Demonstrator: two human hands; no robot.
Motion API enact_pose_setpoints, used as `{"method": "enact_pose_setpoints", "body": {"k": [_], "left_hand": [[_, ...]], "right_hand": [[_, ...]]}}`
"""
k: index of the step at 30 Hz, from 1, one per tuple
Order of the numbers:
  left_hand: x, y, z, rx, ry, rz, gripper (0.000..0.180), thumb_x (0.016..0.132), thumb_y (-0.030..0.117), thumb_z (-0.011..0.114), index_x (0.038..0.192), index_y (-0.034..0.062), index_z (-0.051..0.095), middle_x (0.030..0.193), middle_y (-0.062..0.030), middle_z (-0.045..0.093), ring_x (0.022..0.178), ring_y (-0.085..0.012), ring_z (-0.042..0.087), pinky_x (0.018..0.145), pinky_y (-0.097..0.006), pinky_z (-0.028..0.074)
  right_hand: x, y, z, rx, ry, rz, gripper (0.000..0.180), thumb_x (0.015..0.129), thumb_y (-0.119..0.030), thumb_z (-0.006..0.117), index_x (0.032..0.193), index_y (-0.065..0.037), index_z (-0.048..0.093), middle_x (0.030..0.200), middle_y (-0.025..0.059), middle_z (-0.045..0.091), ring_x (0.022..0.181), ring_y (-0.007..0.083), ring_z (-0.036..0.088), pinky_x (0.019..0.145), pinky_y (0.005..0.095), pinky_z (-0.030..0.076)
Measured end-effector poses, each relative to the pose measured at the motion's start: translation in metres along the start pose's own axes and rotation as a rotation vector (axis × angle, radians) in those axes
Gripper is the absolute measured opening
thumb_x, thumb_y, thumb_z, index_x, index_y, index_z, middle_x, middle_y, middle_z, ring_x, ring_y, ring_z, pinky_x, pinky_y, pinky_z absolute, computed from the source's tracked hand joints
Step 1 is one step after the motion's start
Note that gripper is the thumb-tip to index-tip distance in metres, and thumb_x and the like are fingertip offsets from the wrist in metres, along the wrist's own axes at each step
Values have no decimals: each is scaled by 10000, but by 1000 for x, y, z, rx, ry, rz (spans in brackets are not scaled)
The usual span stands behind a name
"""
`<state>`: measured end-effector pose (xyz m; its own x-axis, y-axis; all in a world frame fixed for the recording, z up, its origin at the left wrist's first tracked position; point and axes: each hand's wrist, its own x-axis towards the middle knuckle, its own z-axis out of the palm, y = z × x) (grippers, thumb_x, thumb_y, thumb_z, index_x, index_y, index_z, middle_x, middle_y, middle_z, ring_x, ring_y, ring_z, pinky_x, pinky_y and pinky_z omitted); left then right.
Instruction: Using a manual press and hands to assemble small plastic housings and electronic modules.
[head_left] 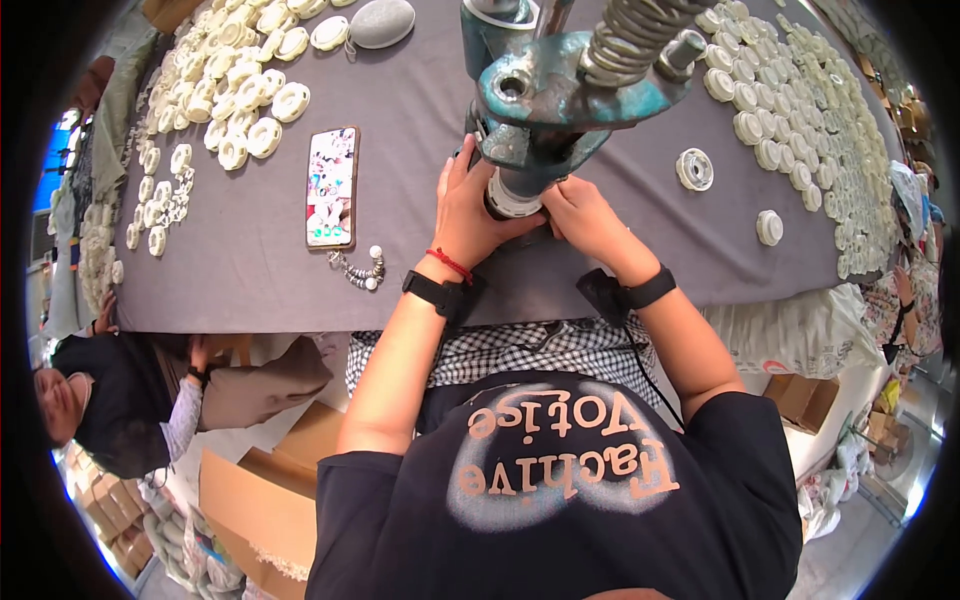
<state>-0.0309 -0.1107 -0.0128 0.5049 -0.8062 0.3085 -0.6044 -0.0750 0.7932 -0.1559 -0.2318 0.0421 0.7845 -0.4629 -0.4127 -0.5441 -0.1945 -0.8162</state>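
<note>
While positioned under the teal press [560, 95] at upper centre of the frame, both hands meet at 1 white round part [513, 200]. Left hand [470, 215] cupped around its left side, fingers curled, touching. Right hand [590, 220] pinching its right edge. Phone [332, 187] lying left on grey table [250, 260]; white parts [800, 130] heaped upper right.

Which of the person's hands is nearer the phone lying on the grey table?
Left. The left hand is just right of the phone; the right hand is farther right, beyond the press.
</note>
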Motion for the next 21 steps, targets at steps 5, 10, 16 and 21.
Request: {"method": "enact_pose_setpoints", "body": {"k": [5,10,16,21], "left_hand": [[-1,1,3,48,18,-72,761,550,360,859,1216,120,579,1245,-75,589,1331,-339,364,1067,-550,246],[6,3,2,48,104,-29,769,537,349,856,1209,106,574,1216,-67,600,1299,-348,399,1040,-539,283],[0,2,13,91,185,9,766,517,443,825,1137,55,596,1285,-201,513,1286,-380,400,1020,-522,306],[-14,-2,15,1,82,-64,827,534,418,824,1237,88,538,1388,-213,408,1379,-365,257,1099,-571,173]], "right_hand": [[-3,-9,-67,177,568,-201,268,947,-254,546,988,4,604,623,23,577,501,79,498,459,227,387],[0,-132,-203,-1174,1020,-747,177,918,-175,508,975,-99,658,834,86,640,751,255,592,688,369,442],[-79,-111,-211,-509,286,-712,524,890,-453,449,1248,-74,496,1253,218,331,1169,314,322,971,429,240],[-147,-87,-120,-21,-190,-624,675,805,-190,488,1436,-14,324,1516,228,206,1425,299,186,1134,471,130]]}}
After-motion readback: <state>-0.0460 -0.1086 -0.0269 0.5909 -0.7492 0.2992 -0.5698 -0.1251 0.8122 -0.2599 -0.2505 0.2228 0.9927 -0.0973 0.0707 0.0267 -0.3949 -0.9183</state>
